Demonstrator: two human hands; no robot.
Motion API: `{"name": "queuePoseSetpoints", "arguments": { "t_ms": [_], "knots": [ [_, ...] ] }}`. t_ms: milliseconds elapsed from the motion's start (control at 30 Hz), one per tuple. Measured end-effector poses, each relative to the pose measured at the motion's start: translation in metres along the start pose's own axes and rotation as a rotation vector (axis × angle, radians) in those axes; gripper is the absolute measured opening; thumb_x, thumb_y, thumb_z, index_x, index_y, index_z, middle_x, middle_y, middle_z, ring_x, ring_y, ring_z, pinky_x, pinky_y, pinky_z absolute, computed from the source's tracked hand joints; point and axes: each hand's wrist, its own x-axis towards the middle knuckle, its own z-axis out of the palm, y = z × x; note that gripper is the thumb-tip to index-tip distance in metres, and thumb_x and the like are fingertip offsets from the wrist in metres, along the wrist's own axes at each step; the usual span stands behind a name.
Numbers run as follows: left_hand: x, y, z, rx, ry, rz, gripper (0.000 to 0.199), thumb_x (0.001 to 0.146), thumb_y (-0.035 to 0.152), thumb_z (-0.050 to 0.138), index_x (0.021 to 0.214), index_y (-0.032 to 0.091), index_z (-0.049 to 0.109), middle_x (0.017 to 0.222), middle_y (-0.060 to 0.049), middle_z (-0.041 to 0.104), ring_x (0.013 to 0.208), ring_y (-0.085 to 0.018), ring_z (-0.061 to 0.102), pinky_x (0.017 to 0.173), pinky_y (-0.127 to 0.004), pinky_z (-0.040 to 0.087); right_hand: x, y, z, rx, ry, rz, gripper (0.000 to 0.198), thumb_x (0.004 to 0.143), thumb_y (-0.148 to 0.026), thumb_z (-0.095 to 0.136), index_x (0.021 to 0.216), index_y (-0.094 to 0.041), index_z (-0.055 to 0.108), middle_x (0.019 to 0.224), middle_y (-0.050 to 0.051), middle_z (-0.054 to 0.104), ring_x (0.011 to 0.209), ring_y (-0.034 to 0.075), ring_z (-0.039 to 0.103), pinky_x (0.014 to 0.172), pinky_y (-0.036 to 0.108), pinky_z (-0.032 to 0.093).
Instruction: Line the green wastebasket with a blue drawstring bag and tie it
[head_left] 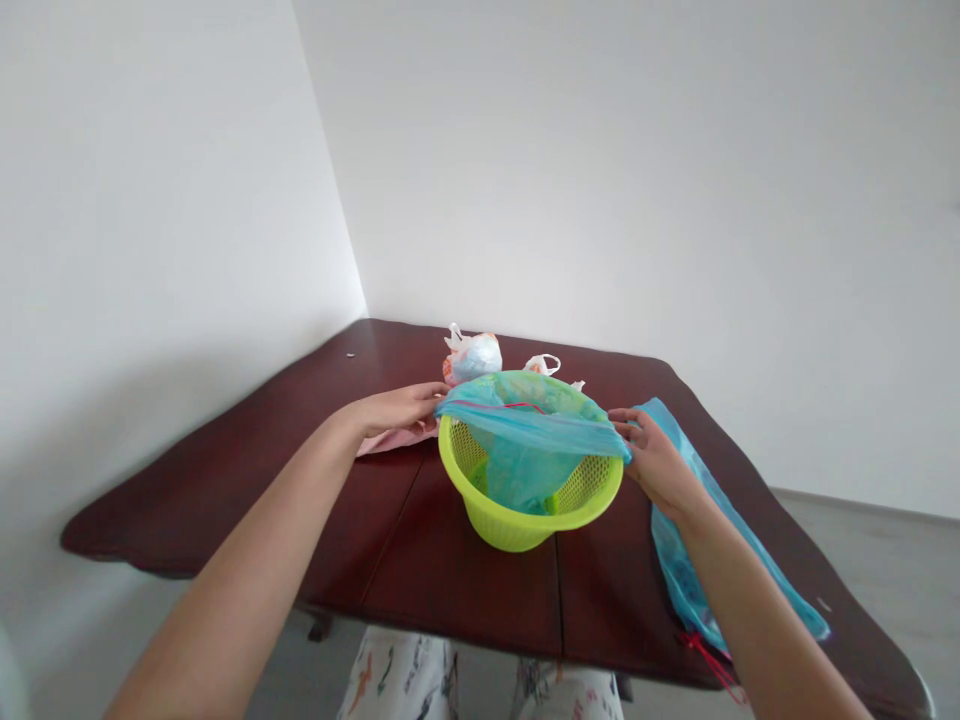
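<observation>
A yellow-green plastic basket (517,533) with mesh sides stands on the table near its front edge. Across its far half a translucent blue drawstring garbage bag (536,432) is stretched, partly hanging down inside; a thin red string shows at its mouth. At the basket's left rim my left hand (405,408) grips one end of the bag's edge, fingers closed. My right hand (654,455) holds the opposite end at the right rim, fingers bent around it. Some fingertips of both hands are hidden by the plastic.
The dark red wooden table (300,490) meets white walls behind and left. White plastic bag bundles (478,357) lie behind the basket. A pink sheet (397,440) lies under my left hand. Another blue bag (679,570) with red string lies right, partly under my forearm.
</observation>
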Motion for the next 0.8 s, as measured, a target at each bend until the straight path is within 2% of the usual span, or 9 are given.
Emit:
{"name": "queuePoseSetpoints", "arguments": {
  "t_ms": [67, 133, 200, 333, 400, 467, 567, 733, 800],
  "knots": [
    [-0.018, 0.011, -0.006, 0.050, -0.006, 0.018, 0.055, 0.096, 0.067, 0.091, 0.132, 0.025, 0.087, 0.137, -0.015, 0.087, 0.119, -0.031, 0.086, 0.087, -0.035, 0.073, -0.018, -0.006, -0.008, -0.132, 0.024, -0.158, 0.063, 0.091, -0.070, 0.095, 0.134, -0.028, 0.077, 0.132, 0.012, 0.084, 0.116, 0.031, 0.082, 0.098, 0.046, 0.070],
    [-0.039, 0.018, -0.004, 0.050, 0.014, 0.096, 0.053, 0.107, 0.065, 0.082, 0.145, 0.028, 0.082, 0.155, -0.017, 0.080, 0.138, -0.033, 0.082, 0.103, -0.040, 0.074, -0.041, -0.008, -0.008, -0.222, 0.084, -0.294, 0.050, 0.106, -0.070, 0.082, 0.134, -0.029, 0.081, 0.134, 0.012, 0.083, 0.124, 0.031, 0.081, 0.107, 0.048, 0.068],
    [-0.062, 0.020, 0.005, 0.075, 0.014, 0.189, 0.045, 0.112, 0.058, 0.077, 0.148, 0.031, 0.080, 0.165, -0.017, 0.074, 0.146, -0.034, 0.078, 0.112, -0.046, 0.073, -0.066, -0.008, -0.001, -0.243, 0.133, -0.368, 0.040, 0.113, -0.065, 0.075, 0.133, -0.030, 0.081, 0.130, 0.011, 0.084, 0.121, 0.031, 0.082, 0.105, 0.046, 0.070],
    [-0.098, 0.010, 0.033, 0.201, 0.086, 0.362, 0.042, 0.108, 0.040, 0.087, 0.149, 0.035, 0.079, 0.176, -0.016, 0.064, 0.163, -0.038, 0.067, 0.126, -0.056, 0.068, -0.107, 0.003, 0.026, -0.177, 0.169, -0.406, 0.034, 0.114, -0.055, 0.079, 0.139, -0.033, 0.076, 0.128, 0.011, 0.085, 0.111, 0.030, 0.085, 0.095, 0.044, 0.074],
    [-0.108, 0.003, 0.047, 0.177, 0.170, 0.416, 0.038, 0.109, 0.035, 0.087, 0.146, 0.034, 0.079, 0.166, -0.016, 0.072, 0.154, -0.036, 0.073, 0.124, -0.054, 0.069, -0.117, 0.009, 0.040, -0.123, 0.239, -0.412, 0.030, 0.114, -0.051, 0.079, 0.136, -0.032, 0.076, 0.125, 0.012, 0.085, 0.110, 0.030, 0.086, 0.093, 0.043, 0.075],
    [-0.113, -0.003, 0.060, 0.128, 0.263, 0.427, 0.028, 0.111, 0.034, 0.085, 0.138, 0.032, 0.080, 0.145, -0.014, 0.081, 0.134, -0.031, 0.083, 0.116, -0.049, 0.074, -0.122, 0.014, 0.051, -0.086, 0.346, -0.420, 0.028, 0.113, -0.048, 0.081, 0.134, -0.031, 0.075, 0.121, 0.012, 0.083, 0.109, 0.029, 0.085, 0.092, 0.043, 0.074],
    [-0.117, -0.007, 0.074, 0.075, 0.360, 0.404, 0.023, 0.110, 0.038, 0.086, 0.131, 0.029, 0.080, 0.129, -0.011, 0.083, 0.117, -0.028, 0.086, 0.106, -0.044, 0.077, -0.126, 0.020, 0.062, -0.073, 0.439, -0.424, 0.036, 0.112, -0.043, 0.081, 0.144, -0.031, 0.070, 0.117, 0.011, 0.081, 0.107, 0.029, 0.083, 0.092, 0.045, 0.073],
    [-0.124, -0.010, 0.086, 0.051, 0.467, 0.416, 0.014, 0.110, 0.040, 0.086, 0.117, 0.027, 0.082, 0.112, -0.007, 0.083, 0.101, -0.024, 0.086, 0.093, -0.036, 0.077, -0.129, 0.029, 0.065, -0.139, 0.392, -0.515, 0.009, 0.112, -0.035, 0.077, 0.112, -0.029, 0.070, 0.113, 0.009, 0.077, 0.106, 0.029, 0.079, 0.093, 0.043, 0.068],
    [-0.126, -0.012, 0.088, 0.088, 0.441, 0.400, 0.015, 0.113, 0.038, 0.083, 0.124, 0.029, 0.084, 0.104, -0.004, 0.083, 0.094, -0.022, 0.086, 0.089, -0.034, 0.075, -0.131, 0.032, 0.064, -0.203, 0.342, -0.554, 0.007, 0.112, -0.029, 0.073, 0.108, -0.029, 0.067, 0.112, 0.008, 0.075, 0.106, 0.029, 0.076, 0.093, 0.043, 0.064]
  ]
}}
